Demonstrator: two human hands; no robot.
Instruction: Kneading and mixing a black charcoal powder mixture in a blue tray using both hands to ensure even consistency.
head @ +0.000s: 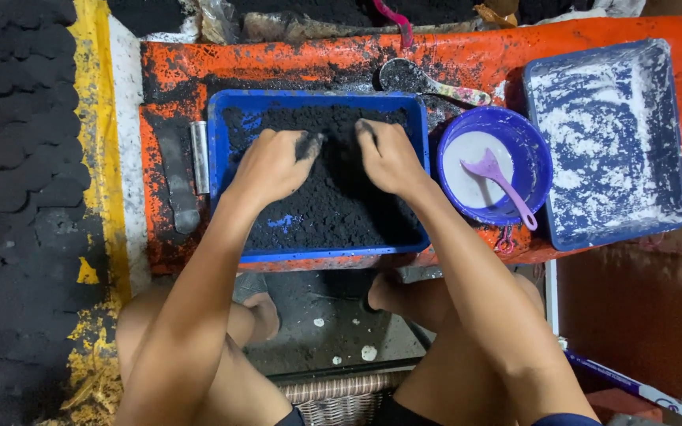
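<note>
Both hands in blue tray (216, 158) of black powder (333, 209), tray on orange sheet (294, 55) before knees. Left hand (271, 167) palm down, fingers curled into powder, tips coated black; whether it grips clump, cannot tell. Right hand (388, 158) likewise, fingertips buried, grip unclear. Purple bowl (534, 150) with pink spoon (503, 183) just right of tray. Second tray (609, 142), white-dusted, far right. Dirty spoon (428, 81) behind, bowl end blackened

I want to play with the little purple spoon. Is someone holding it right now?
No, the purple spoon lies in the purple bowl, while the left hand and right hand press into black powder in the blue tray.
</note>
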